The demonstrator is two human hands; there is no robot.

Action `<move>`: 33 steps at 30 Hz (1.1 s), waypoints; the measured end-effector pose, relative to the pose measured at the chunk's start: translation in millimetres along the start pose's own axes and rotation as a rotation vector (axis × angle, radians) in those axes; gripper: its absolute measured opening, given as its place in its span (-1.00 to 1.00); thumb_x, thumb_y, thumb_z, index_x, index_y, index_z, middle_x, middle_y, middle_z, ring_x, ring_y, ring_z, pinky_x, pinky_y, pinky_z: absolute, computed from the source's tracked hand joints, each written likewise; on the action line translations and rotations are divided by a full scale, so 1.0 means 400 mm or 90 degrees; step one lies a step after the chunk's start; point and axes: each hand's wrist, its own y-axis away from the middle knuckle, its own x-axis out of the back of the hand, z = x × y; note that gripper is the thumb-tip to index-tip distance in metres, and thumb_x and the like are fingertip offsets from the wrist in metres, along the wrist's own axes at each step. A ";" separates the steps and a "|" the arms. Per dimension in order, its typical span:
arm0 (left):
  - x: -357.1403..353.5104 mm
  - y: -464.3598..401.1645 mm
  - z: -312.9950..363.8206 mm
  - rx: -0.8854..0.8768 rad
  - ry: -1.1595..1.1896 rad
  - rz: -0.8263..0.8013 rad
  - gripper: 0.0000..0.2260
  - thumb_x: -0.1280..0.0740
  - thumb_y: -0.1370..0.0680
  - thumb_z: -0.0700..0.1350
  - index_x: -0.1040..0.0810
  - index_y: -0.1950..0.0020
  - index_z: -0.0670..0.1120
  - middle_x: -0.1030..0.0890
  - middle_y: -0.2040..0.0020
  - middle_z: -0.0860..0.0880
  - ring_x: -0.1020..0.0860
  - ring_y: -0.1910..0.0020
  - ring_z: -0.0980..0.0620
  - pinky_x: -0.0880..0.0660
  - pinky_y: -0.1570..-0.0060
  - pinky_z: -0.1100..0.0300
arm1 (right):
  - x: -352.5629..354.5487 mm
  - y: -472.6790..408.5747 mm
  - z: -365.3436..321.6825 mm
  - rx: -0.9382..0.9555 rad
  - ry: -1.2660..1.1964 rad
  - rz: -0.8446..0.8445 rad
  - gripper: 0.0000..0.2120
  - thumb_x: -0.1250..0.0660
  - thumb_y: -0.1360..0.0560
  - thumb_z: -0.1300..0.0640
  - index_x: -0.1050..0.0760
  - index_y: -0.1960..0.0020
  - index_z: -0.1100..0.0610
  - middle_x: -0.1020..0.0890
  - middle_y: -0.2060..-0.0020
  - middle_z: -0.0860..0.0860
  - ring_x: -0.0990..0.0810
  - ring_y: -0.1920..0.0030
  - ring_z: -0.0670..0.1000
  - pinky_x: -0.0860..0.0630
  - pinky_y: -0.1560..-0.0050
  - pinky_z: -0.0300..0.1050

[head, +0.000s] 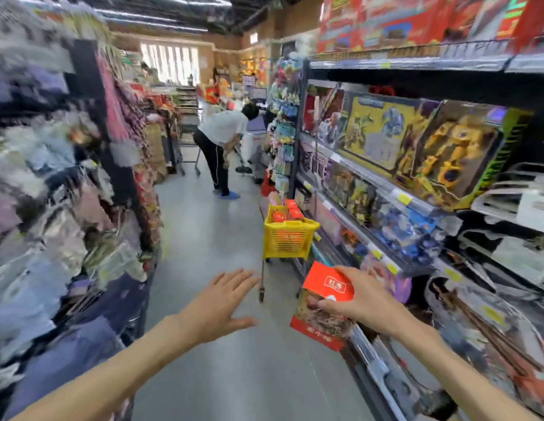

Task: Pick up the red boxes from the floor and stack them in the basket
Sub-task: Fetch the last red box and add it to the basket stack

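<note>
1. Gripping a red box (327, 302) in the right hand (360, 302), fingers wrapped over its upper edge, thumb across the face near the white label; grip clenched on the box.
2. Holding that box tilted, in the air above the grey floor (204, 238), just beside the lower edge of the toy shelf (386, 189) on the right.
3. Reaching forward with the left hand (217, 305), palm down, fingers spread flat; grip released, holding nothing.
4. Standing farther up the aisle, against the toy shelf: a yellow basket (287, 240) on a wheeled frame, well apart from both hands.
5. Showing several red boxes (287, 212) inside the basket, some poking above its rim.
6. Bending over at the far end of the aisle: a person in a white top (223, 138) with dark trousers, next to a metal shopping cart (188, 132).
7. Blurring heavily along the left: racks of hanging goods (52, 177), details impossible to tell.
</note>
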 end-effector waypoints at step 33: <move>-0.090 -1.305 -1.706 0.116 0.016 0.044 -0.27 -0.13 -0.54 0.38 -0.11 -0.59 0.02 -0.19 -0.57 0.00 -0.13 -0.54 -0.02 -0.09 -0.51 0.05 | -0.205 -2.297 -0.035 0.085 0.037 0.033 -0.25 -0.39 -0.21 -0.53 -0.36 -0.27 -0.21 -0.55 0.03 -0.21 -0.53 0.06 -0.19 -0.55 0.03 -0.05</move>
